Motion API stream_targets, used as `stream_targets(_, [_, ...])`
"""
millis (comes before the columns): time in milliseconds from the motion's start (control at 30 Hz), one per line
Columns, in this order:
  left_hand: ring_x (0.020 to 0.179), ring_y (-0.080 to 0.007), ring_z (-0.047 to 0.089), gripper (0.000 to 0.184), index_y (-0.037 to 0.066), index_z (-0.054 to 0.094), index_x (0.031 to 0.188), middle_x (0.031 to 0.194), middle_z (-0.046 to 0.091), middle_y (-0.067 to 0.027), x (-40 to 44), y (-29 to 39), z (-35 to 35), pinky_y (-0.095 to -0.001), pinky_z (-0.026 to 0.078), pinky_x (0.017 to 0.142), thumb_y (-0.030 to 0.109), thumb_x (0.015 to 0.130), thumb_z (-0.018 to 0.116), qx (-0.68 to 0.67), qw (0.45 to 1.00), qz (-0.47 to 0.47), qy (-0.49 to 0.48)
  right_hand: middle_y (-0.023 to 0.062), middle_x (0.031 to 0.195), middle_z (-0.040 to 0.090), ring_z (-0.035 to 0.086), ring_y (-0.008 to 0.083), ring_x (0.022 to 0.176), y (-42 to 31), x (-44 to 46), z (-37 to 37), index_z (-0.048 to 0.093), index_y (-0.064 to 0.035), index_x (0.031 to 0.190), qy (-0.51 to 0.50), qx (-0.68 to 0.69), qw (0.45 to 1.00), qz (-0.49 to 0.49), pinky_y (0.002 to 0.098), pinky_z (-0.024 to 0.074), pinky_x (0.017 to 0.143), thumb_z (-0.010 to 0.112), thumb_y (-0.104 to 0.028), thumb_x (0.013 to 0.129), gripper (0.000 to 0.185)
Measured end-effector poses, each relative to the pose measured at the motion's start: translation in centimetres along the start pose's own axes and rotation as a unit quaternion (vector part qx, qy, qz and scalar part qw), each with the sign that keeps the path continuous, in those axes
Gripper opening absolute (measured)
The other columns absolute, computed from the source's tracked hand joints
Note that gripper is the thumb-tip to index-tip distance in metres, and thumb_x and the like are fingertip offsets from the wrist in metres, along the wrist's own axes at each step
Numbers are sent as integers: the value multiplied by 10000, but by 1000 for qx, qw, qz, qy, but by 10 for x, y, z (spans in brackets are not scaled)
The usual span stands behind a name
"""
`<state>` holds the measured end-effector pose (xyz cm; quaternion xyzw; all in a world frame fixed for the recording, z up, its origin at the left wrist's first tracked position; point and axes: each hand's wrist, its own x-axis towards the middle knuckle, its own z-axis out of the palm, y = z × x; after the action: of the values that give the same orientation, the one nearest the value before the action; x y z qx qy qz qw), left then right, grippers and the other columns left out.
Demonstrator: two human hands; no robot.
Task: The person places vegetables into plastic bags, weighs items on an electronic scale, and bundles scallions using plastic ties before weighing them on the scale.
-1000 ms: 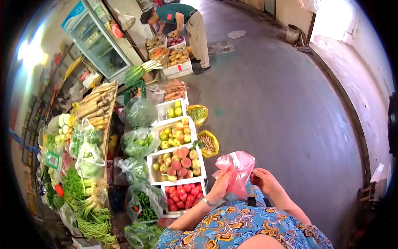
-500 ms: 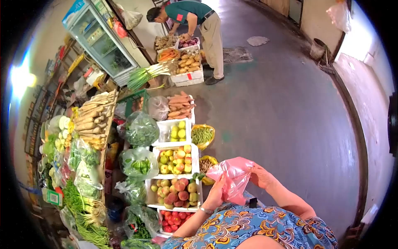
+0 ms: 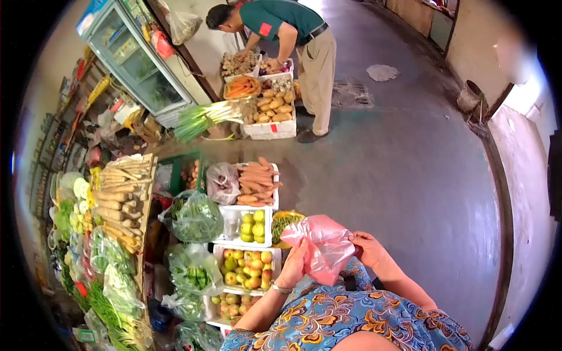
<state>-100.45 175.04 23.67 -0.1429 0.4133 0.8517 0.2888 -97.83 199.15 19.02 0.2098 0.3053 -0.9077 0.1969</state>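
The left hand (image 3: 294,264) and right hand (image 3: 370,249) each have their grip clamped on a pink plastic bag (image 3: 324,247); white fruit crates (image 3: 230,224) stand left, and a person (image 3: 317,58) stoops far off.

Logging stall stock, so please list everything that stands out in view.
pink bag: 1, pink, lower centre
long roots: many, orange, centre
round fruit: several, yellow-green, centre
mixed fruit: many, yellow-red, lower centre
bagged greens: several, green, centre left
pale roots: many, cream, left
potatoes: many, tan, upper centre
carrots: several, orange, upper centre
spring onions: 1 bundle, green, upper left
fridge: 1, white, upper left
other person: 1, green-shirted, upper centre
left hand: 1, bare, on pink bag
right hand: 1, bare, on pink bag
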Motion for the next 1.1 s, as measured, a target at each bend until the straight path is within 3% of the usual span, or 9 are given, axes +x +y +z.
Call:
stream_targets(133, [1019,-98,538,366,74,465,1313,1132,557,-7,51,28,16,-265,462,897,300,1027,436,70,997,28,35,-2,816,647,613,115,747,-48,55,11,661,-46,885,26,-62,998,4,254,506,681,643,-114,902,72])
stream_targets(267, [1006,-132,568,353,77,466,1317,1126,575,-24,120,44,15,-293,488,881,276,1028,432,-36,999,-12,16,-14,806,638,581,96,688,-115,119,27,655,-49,930,22,-83,996,24,235,470,626,627,-126,920,83])
stream_targets(333, [1001,-141,572,337,73,477,1303,1111,581,-26,150,60,22,-299,490,878,260,1027,432,418,877,237,-1,-21,806,633,564,82,677,-143,157,28,653,-56,936,8,-156,987,33,231,450,588,651,-155,907,103])
stream_targets(400, [941,-135,596,284,65,526,1241,1035,602,-21,182,79,42,-280,502,820,220,1013,456,-19,995,80,60,-27,791,626,547,73,658,-183,190,35,653,-60,926,1,-173,985,25,229,431,567,666,-175,898,119])
stream_targets(533, [809,-107,623,334,68,508,1298,959,651,-26,222,105,39,-252,496,666,213,999,482,-41,992,100,66,-47,722,583,496,54,602,-240,250,53,654,-77,893,33,-300,953,21,221,381,531,690,-222,882,150])
stream_targets(733, [907,-139,620,399,17,473,1328,1066,628,-65,252,153,37,-250,487,705,110,949,562,119,923,211,298,-41,707,562,471,47,580,-283,345,94,652,-65,883,4,-391,920,-40,223,374,518,654,-193,900,129])
stream_targets(800, [906,-119,603,329,5,522,1262,1042,624,-55,273,164,21,-245,486,754,56,940,566,219,892,288,273,-32,698,560,483,45,583,-276,371,119,648,-53,892,-21,-419,906,-50,232,379,505,646,-157,895,104])
stream_targets(933, [838,-89,614,240,1,594,1148,972,661,-27,319,215,22,-218,467,705,106,933,612,159,953,193,171,35,808,659,588,96,711,-240,428,154,645,-20,913,-148,-516,842,-39,258,470,640,693,-169,851,169])
stream_targets(1100, [780,-99,631,230,7,608,1103,927,682,-47,368,275,6,-204,458,652,138,918,645,85,974,160,133,111,758,653,643,172,715,-237,479,223,589,-11,835,-206,-672,710,-43,333,481,621,707,-189,817,214])
